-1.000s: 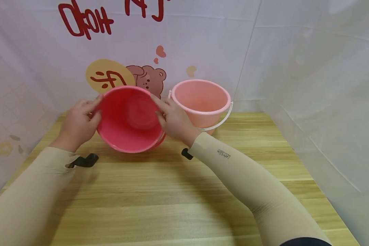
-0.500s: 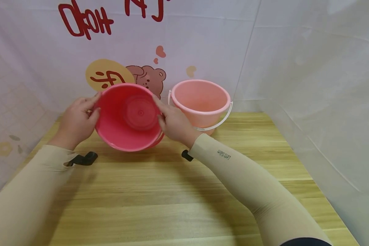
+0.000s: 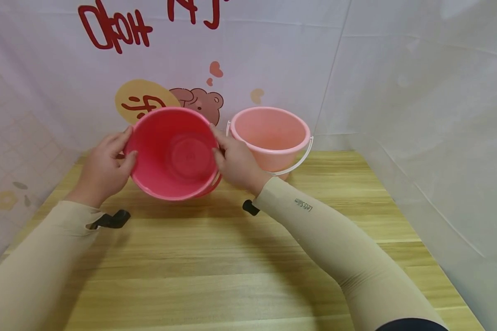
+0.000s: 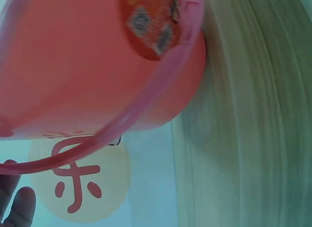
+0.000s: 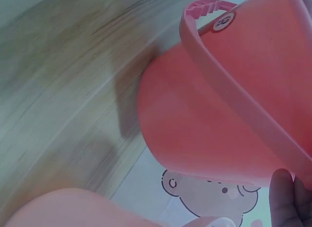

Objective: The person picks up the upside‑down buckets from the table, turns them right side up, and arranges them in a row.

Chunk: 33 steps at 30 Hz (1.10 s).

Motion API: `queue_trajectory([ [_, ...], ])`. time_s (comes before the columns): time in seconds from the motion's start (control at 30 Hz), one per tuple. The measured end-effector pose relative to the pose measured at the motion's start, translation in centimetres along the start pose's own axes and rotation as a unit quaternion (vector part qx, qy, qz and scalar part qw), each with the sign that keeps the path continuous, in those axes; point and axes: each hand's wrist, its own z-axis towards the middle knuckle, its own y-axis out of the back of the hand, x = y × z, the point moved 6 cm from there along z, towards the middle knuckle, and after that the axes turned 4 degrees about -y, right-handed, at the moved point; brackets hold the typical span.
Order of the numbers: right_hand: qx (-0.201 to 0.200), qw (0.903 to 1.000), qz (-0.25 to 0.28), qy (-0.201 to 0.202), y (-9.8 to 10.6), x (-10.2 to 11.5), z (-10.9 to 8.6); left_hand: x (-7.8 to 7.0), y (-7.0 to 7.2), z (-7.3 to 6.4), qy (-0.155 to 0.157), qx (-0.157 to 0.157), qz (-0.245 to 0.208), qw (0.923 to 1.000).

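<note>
A deep-pink plastic bucket (image 3: 157,161) is tilted in the head view, its mouth facing me and its inside bare. My left hand (image 3: 105,165) grips the rim on the left side, thumb near the inner edge. On the opposite side my right hand (image 3: 238,161) holds the rim. The bucket's pink handle (image 4: 141,107) hangs down along the outer wall in the left wrist view, close to a printed sticker (image 4: 151,29). In the right wrist view, fingers (image 5: 282,197) touch the handle by the rim. Whether the bucket's base touches the table cannot be told.
A light-pink bucket (image 3: 269,161) with a white handle (image 3: 298,163) stands upright on the wooden table (image 3: 232,262), just right of my right hand. A printed white cloth (image 3: 273,59) hangs behind, and more cloth (image 3: 439,138) borders the right side.
Both hands have raised the deep-pink bucket slightly, with its rim moving up and a little left. Its tilt has shifted slightly. The light-pink bucket has stayed put.
</note>
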Motion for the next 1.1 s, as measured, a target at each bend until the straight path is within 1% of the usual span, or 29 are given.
queue_trajectory([
  [0.1,0.003,0.9993,0.032,-0.021,0.1,0.0,0.0,0.0,-0.1,-0.1,0.002,-0.002,-0.016,0.9999],
  [0.27,-0.004,0.9986,0.038,-0.037,0.4,0.1,0.2,0.0,-0.1,-0.1,0.007,-0.016,-0.014,0.9998],
  [0.4,-0.010,0.9993,0.018,-0.031,0.4,0.1,0.3,-0.1,-0.1,0.0,0.020,-0.018,-0.005,0.9996],
  [0.5,-0.012,0.9995,-0.026,-0.016,0.3,0.2,0.2,-0.3,0.0,0.1,0.032,-0.016,0.005,0.9993],
  [0.63,-0.005,0.9964,-0.084,0.008,0.2,0.3,0.0,-0.4,0.1,0.4,0.046,-0.013,0.017,0.9987],
  [0.67,-0.001,0.9961,-0.088,0.012,0.1,0.3,-0.1,-0.4,0.1,0.5,0.048,-0.013,0.017,0.9986],
  [0.77,0.020,0.9956,-0.092,0.005,-0.2,0.1,-0.4,-0.4,0.1,0.6,0.054,-0.010,0.017,0.9983],
  [0.93,0.053,0.9938,-0.095,-0.022,-0.9,-0.4,-0.7,-0.1,0.1,0.7,0.061,-0.010,0.015,0.9980],
  [1.03,0.063,0.9935,-0.093,-0.016,-1.2,-0.5,-0.7,0.2,0.0,0.8,0.066,-0.012,0.017,0.9976],
  [1.1,0.064,0.9937,-0.092,-0.005,-1.4,-0.4,-0.7,0.3,0.0,0.9,0.069,-0.013,0.018,0.9974],
])
